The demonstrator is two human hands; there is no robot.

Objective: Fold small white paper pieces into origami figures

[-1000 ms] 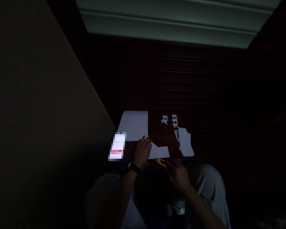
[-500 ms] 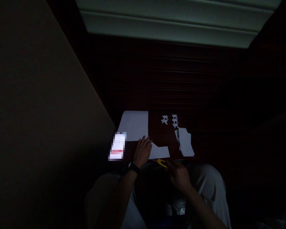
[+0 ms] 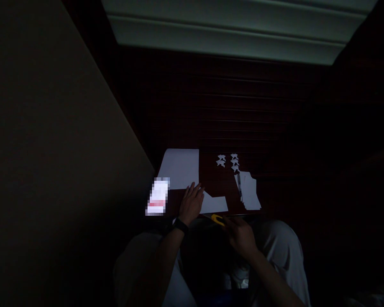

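The scene is very dark. My left hand [image 3: 191, 204], with a dark band on its wrist, lies flat with fingers spread on a small white paper piece [image 3: 216, 204] at the near edge of a dark wooden table [image 3: 217, 179]. My right hand [image 3: 241, 236] is closed around a yellow tool [image 3: 217, 219], whose tip points at the near edge of that paper. I cannot make out what kind of tool it is.
A larger white sheet [image 3: 181, 168] lies behind my left hand. Several small cut paper shapes [image 3: 227, 161] sit in two columns further back. A stack of white paper with a dark pen [image 3: 248, 191] lies right. A lit screen [image 3: 158, 197] glows left.
Almost nothing: my right hand with the yellow tool shifted very slightly. My left hand has stayed flat on the paper.
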